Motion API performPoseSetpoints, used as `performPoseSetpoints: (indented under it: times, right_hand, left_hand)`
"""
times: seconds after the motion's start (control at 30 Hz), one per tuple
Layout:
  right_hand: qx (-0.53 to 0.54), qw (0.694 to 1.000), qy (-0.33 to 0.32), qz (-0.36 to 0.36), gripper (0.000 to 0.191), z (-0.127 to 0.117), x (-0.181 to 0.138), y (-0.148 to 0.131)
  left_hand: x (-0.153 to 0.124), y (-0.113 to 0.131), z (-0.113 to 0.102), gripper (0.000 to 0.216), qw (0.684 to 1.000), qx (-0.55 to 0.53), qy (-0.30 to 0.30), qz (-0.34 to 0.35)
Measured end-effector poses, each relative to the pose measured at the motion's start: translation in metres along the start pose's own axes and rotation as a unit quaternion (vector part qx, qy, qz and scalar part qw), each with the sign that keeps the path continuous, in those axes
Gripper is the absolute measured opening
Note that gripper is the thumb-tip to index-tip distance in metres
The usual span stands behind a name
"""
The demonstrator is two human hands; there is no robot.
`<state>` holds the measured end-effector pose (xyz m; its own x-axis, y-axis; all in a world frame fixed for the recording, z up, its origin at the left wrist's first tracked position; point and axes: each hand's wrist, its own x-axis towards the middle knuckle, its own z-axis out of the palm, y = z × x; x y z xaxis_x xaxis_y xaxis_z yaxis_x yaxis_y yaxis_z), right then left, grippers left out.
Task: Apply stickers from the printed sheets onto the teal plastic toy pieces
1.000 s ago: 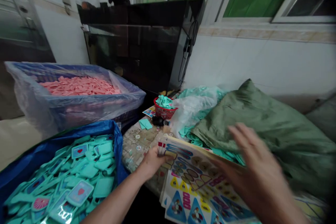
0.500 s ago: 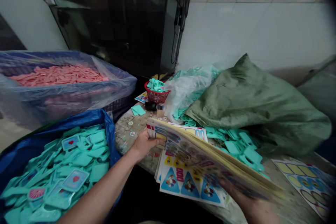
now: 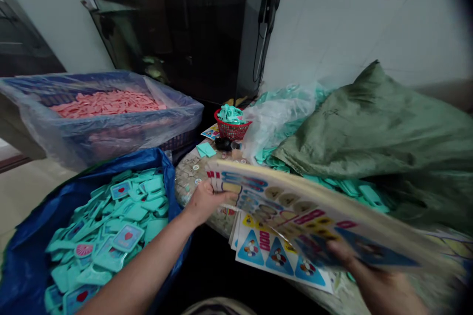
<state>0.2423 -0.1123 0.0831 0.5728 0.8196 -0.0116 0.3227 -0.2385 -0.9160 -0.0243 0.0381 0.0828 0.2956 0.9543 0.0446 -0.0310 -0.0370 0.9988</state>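
Note:
Both hands grip a thick stack of printed sticker sheets (image 3: 295, 206), tilted so its printed face turns toward me. My left hand (image 3: 207, 203) is closed on the left end, with the thumb across the front. At the lower right edge my right hand (image 3: 373, 270) is closed on the stack too, thumb on the printed side and slightly blurred. Below the stack, more sticker sheets (image 3: 275, 256) with blue triangles lie on the worktop's front edge. Behind it are turquoise plastic pieces (image 3: 365, 194), partly hidden.
A blue bag (image 3: 168, 177) of turquoise pieces stands at left, some with heart pictures. Behind it is a plastic-lined crate (image 3: 148, 125) of pink pieces. On the worktop (image 3: 188, 170) sit a red basket (image 3: 232, 130), a clear bag (image 3: 281, 118) and a green sack (image 3: 399, 128).
The stack has turned so more of its printed face shows, and its right end has swung further right. My view has shifted left. Both hands keep hold.

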Motion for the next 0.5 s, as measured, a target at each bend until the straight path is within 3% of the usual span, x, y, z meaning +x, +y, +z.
performPoseSetpoints:
  times: [0.1, 0.2, 0.33, 0.5]
  right_hand:
    - [0.003, 0.998, -0.018, 0.056, 0.052, 0.02, -0.002, 0.016]
    - [0.007, 0.997, -0.021, 0.076, 0.059, 0.029, 0.001, 0.022]
    - [0.098, 0.988, -0.049, 0.112, 0.055, 0.026, 0.011, 0.001]
    - [0.209, 0.928, -0.172, 0.256, 0.042, 0.02, 0.023, -0.028]
  left_hand:
    - [-0.01, -0.03, -0.003, 0.025, 0.999, 0.004, -0.027, -0.033]
    - [-0.009, -0.043, -0.004, 0.025, 0.998, 0.009, -0.043, -0.052]
    - [0.004, -0.03, -0.006, 0.031, 0.997, 0.013, -0.004, -0.078]
    - [0.008, -0.007, -0.009, 0.045, 0.991, 0.009, -0.003, -0.131]
